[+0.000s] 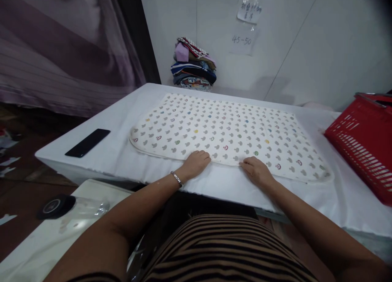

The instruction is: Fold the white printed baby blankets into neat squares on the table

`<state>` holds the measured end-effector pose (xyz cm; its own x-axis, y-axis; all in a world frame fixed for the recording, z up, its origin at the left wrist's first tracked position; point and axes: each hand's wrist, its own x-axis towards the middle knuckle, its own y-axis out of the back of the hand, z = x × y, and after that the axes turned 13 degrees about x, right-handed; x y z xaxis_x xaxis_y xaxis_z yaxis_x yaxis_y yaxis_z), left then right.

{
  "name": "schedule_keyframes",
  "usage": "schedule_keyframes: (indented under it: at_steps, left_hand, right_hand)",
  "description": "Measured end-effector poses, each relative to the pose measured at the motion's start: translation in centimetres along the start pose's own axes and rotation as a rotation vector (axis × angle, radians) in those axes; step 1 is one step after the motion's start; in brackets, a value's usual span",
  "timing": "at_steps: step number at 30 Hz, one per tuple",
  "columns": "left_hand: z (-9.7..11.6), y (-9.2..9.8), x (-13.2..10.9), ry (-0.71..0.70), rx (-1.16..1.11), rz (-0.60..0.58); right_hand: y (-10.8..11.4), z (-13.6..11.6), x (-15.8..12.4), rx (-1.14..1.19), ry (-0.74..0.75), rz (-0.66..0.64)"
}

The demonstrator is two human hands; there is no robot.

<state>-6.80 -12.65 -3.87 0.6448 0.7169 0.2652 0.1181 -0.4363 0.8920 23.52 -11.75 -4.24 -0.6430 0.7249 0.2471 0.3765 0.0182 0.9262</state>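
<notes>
"White wall panels (290, 24) close off the far side of the room, and a purplish curtain (61, 49) hangs at the left. Two handwritten notes are fixed up there, the paper note (249, 13) above and a lower note (241, 40) reading 45-50."

"And the surface in front of the person?"

"It's a desk (118, 112) covered in white. Across its middle lies the patterned cloth (232, 128), spread flat, printed with small grey mushroom shapes and a few red, yellow, green and blue ones. Layers show along its rounded left end."

"Where are the hands?"

"Both at the near edge of that cloth, well apart from each other. The left hand (196, 164) has its fingers together, curled over the edge; its thumb is hidden, so I can't tell whether it pinches. The right hand (257, 171) has its fingers bunched, tips touching the edge; I can't tell there either whether they grip."

"Anything on the wrists?"

"A silvery bracelet (177, 178) on the left one."

"What else is about?"

"A black phone (87, 143) lies flat near the desk's left end, and a red basket (361, 135) is at the right end. By the wall, past the far edge, is a pile of folded fabrics (194, 67). Lower left, a clear container with a black lid (58, 206) lies on its side on a pale surface (33, 245)."
</notes>
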Motion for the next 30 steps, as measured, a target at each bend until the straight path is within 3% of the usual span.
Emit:
schedule_keyframes:
  at_steps: [7, 10, 15, 18, 26, 30]
  left_hand:
    - [-0.1, -0.1, 0.2, 0.039, 0.016, 0.137]
    - [0.0, -0.1, 0.0, 0.020, 0.020, 0.086]
    - [0.4, 0.4, -0.6, 0.013, 0.004, -0.007]
    - [0.4, 0.8, -0.9, 0.024, -0.030, -0.020]
    - [1.1, 1.3, -0.1, 0.016, -0.022, -0.065]
    - [1.4, 1.0, 0.3, -0.006, 0.036, -0.057]
  right_hand:
    - [1.2, -0.2, 0.0, 0.000, 0.119, -0.084]
    - [1.7, -0.6, 0.2, 0.017, 0.104, -0.122]
    - [1.8, -1.1, 0.7, 0.115, -0.070, -0.118]
    - [1.7, -1.0, 0.6, 0.112, -0.076, -0.123]
    - [2.5, 1.1, -1.1, 0.123, 0.067, -0.061]
    - [0.9, 3.8, -2.0, 0.064, 0.186, 0.012]
